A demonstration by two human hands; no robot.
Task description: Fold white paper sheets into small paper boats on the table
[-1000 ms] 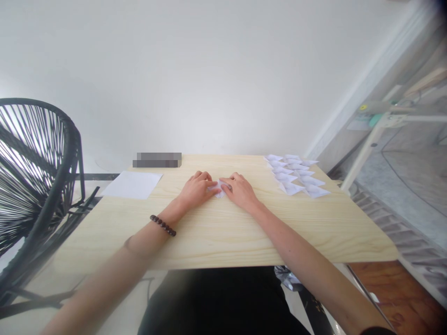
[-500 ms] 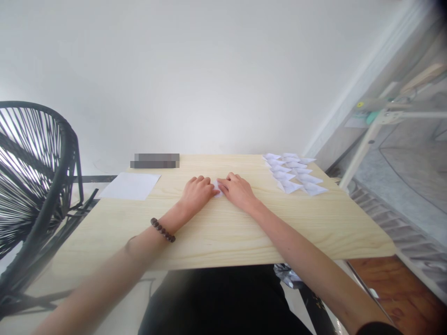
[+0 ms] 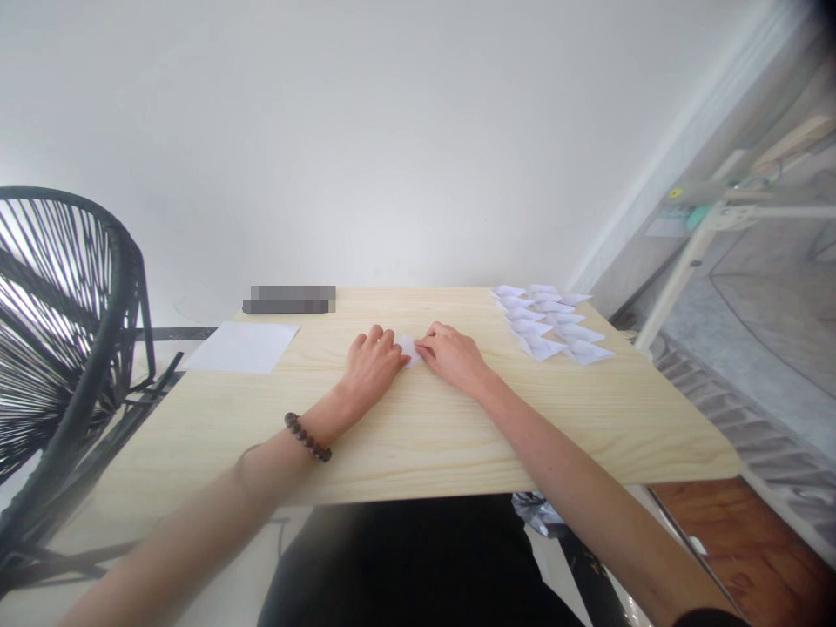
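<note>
A small piece of folded white paper [image 3: 408,349] lies low over the middle of the table, between my two hands. My left hand [image 3: 374,361], with a dark bead bracelet on its wrist, is closed on the paper's left side with bent fingers. On the other side, my right hand [image 3: 450,355] pinches the paper's right edge between thumb and fingertips. Parts of the paper are hidden behind my fingers. To the right, several folded white paper shapes [image 3: 541,347] with pointed ends stand in two columns.
The light wooden table [image 3: 418,453] meets a white wall. A stack of white paper sheets [image 3: 245,347] lies at its left edge, with a blurred-out dark object [image 3: 287,300] behind. A black corded chair [image 3: 124,279] stands left; a white metal frame [image 3: 685,270] stands right.
My right hand has shifted slightly right, away from my left hand, and more of the small paper shows between them. My left hand stays nearly in place.
</note>
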